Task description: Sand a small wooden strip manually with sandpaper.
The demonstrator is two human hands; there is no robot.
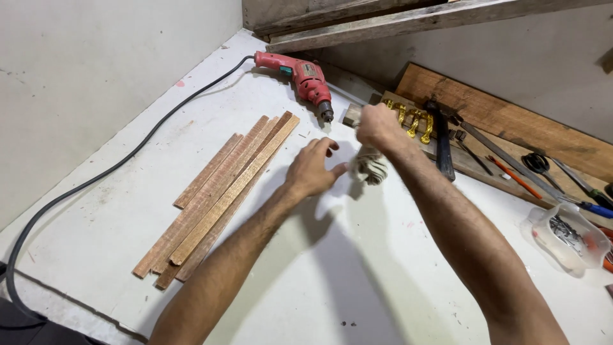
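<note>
My right hand point(378, 126) is raised over the white tabletop point(357, 268), closed on a crumpled light cloth point(370, 167) that hangs below it. My left hand point(311, 168) rests flat on the table beside the cloth, fingers spread, its fingertips close to the cloth. To the left of that hand lie several thin wooden strips point(220, 191) in a loose diagonal bundle. A red electric drill point(303, 78) lies on its side just beyond both hands, its bit pointing toward my right hand.
The drill's black cord point(96, 182) runs along the left edge. Gold metal fittings point(415, 120), a hammer point(442, 144), a wooden board point(511, 124), scissors point(539, 163), a red pencil point(514, 179) and a clear container of nails point(568, 235) fill the right side. Rough planks point(408, 19) lean at the back.
</note>
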